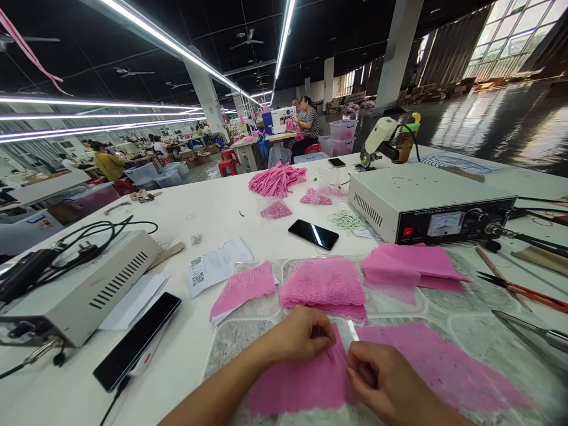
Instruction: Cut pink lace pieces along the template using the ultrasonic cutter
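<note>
My left hand point(299, 334) and my right hand point(384, 381) meet at the near edge of the table, both with fingers pinched on a flat pink lace piece point(444, 367) lying on a marbled mat point(235, 343). The two hands sit a few centimetres apart along the same fabric. Just beyond them lie a stack of pink lace point(323, 287), a single pink lace piece point(242, 290) to the left, and folded pink fabric point(408, 266) to the right.
A white meter box point(421, 204) stands right of centre, another grey box with cables point(84, 290) at left. Two black phones point(313, 234) point(137, 340), paper slips point(215, 266), scissors point(523, 290), pink straps point(277, 177) and bags lie around. Other people work at far tables.
</note>
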A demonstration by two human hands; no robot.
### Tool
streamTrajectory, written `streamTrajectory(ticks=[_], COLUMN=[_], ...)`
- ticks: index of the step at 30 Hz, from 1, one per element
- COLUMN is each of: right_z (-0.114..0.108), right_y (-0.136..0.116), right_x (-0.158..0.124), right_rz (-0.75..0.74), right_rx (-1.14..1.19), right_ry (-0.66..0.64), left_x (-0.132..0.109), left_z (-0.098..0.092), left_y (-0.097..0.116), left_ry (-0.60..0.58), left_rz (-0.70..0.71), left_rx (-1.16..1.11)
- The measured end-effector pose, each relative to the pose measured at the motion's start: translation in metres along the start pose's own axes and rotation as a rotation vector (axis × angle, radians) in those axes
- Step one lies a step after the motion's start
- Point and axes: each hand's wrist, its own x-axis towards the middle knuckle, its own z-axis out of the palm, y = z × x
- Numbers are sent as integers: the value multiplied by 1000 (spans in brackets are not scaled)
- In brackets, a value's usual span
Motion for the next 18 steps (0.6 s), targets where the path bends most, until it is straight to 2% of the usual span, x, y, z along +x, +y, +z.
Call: streamTrajectory(ticks=[5, 10, 14, 18], right_z=[-7, -29, -58, -89], right_y=[-6, -18, -25, -20], right_x=[1, 1, -3, -12], right_rz=[-33, 7, 81, 100], right_rx=[93, 315, 450, 490], right_ry=[42, 205, 337, 491], left_x=[-8, -10, 6, 35], left_z=[-11, -26, -26, -14], left_y=[16, 59, 92, 107], left_ry=[71, 97, 101, 100], left_rz=[-47, -23, 16, 50], left_rx=[-1, -9, -13, -25])
